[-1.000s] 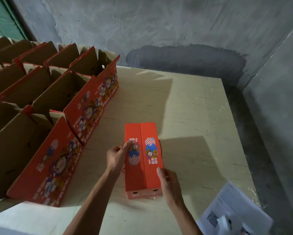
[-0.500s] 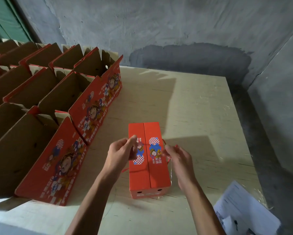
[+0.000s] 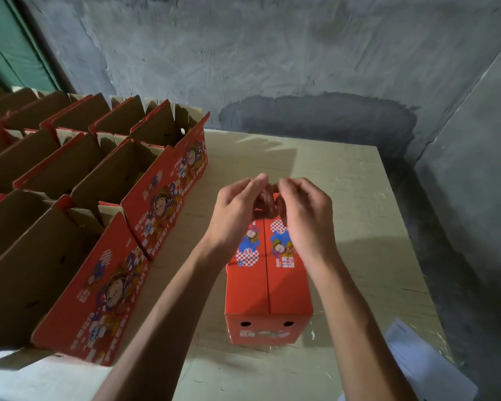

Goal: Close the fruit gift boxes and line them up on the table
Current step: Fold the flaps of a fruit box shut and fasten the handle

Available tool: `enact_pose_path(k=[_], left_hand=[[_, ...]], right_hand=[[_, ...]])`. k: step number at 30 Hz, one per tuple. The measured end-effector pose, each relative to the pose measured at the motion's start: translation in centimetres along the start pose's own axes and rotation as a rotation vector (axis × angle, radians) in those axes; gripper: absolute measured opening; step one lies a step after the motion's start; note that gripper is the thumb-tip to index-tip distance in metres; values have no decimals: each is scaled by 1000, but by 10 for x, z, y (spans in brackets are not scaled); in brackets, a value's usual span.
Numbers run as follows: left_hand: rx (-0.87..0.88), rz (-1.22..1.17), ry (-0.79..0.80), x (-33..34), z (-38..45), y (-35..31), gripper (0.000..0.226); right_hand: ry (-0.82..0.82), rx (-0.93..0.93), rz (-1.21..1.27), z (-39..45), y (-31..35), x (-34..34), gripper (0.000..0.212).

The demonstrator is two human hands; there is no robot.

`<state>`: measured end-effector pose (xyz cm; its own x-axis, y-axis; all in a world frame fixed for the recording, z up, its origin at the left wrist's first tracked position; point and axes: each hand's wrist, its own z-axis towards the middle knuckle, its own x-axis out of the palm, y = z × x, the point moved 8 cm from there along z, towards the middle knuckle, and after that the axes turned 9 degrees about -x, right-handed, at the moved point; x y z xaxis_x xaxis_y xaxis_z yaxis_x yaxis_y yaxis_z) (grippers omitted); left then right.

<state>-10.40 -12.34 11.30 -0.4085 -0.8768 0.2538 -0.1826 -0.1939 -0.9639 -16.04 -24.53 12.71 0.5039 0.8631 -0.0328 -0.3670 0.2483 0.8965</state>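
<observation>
Sitting closed beneath the hands, the box (image 3: 268, 287) lies under left (image 3: 237, 211) and right (image 3: 304, 215) curled fingertips, grip unclear.

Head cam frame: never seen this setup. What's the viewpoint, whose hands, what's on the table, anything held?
There is no robot here. A person wears one wide-angle camera on the head, looking forward and down, so the two bare forearms coming in from the bottom are the wearer's own.

The left hand and right hand meet above the far end of a closed red fruit gift box that stands on the pale wooden table. Their fingertips are curled together as if pinching something small; what, if anything, they hold is too small to tell.

On the left stand rows of open boxes, flaps up. A sheet of paper lies at the table's near right corner.
</observation>
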Motion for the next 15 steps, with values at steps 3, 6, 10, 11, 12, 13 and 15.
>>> enact_pose_path(k=[3, 6, 10, 11, 12, 13, 15], left_hand=[[-5, 53, 45, 11, 7, 2, 42], [-24, 51, 46, 18, 10, 29, 41], [-83, 82, 54, 30, 10, 78, 44], [-101, 104, 53, 32, 13, 87, 42], [-118, 132, 58, 35, 15, 95, 37], [-133, 165, 70, 40, 19, 100, 34], [-157, 235, 112, 53, 24, 105, 35]], right_hand=[[9, -4, -95, 1, 1, -14, 29], [6, 26, -298, -8, -15, -34, 30], [33, 39, -565, -27, -35, -48, 26], [50, 60, -589, -31, -42, -51, 25], [64, 73, -606, -34, -47, -54, 23], [66, 78, -619, -36, -51, -58, 21], [37, 83, -630, -37, -54, -69, 18]])
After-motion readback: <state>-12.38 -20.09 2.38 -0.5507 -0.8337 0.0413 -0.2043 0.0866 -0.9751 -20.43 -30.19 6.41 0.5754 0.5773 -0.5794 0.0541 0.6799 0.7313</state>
